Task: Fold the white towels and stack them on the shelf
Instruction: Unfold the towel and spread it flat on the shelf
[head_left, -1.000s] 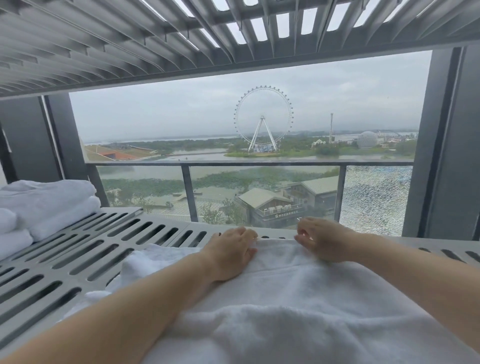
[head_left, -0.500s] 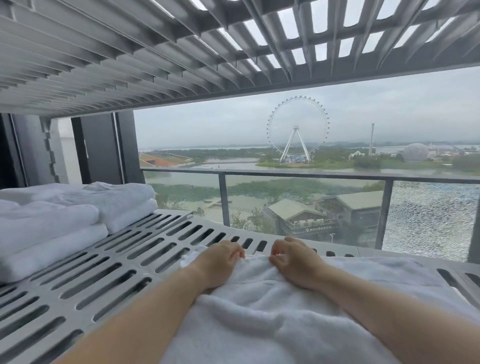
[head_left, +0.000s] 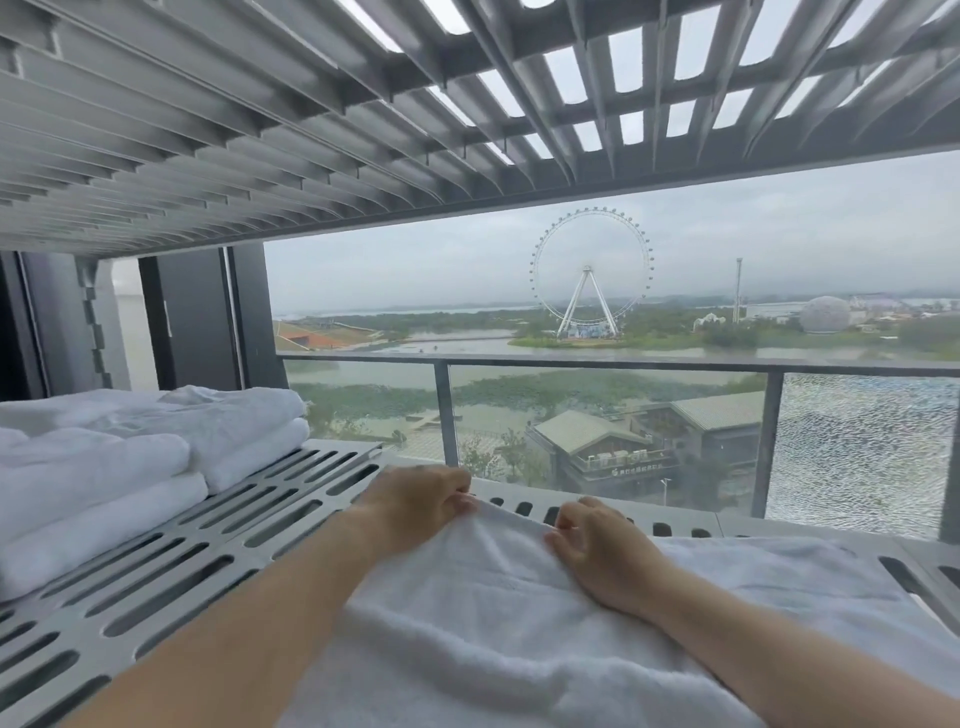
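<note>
A white towel (head_left: 498, 613) lies spread on the grey slotted shelf (head_left: 171, 571) in front of me. My left hand (head_left: 415, 501) pinches the towel's far edge at its left part. My right hand (head_left: 597, 551) grips the same far edge a little to the right, fingers curled on the cloth. Both forearms reach over the towel. A stack of folded white towels (head_left: 104, 467) sits on the shelf at the left, in two piles, apart from my hands.
Another slotted shelf (head_left: 363, 130) hangs close overhead. Behind the shelf are a glass balcony railing (head_left: 597, 364) and dark window frames (head_left: 208, 322) at the left. Bare shelf shows between the stack and the spread towel.
The view has turned left, bringing the folded stack further into sight. Both hands have slid left along the towel's far edge and now pinch it, lifting a small ridge.
</note>
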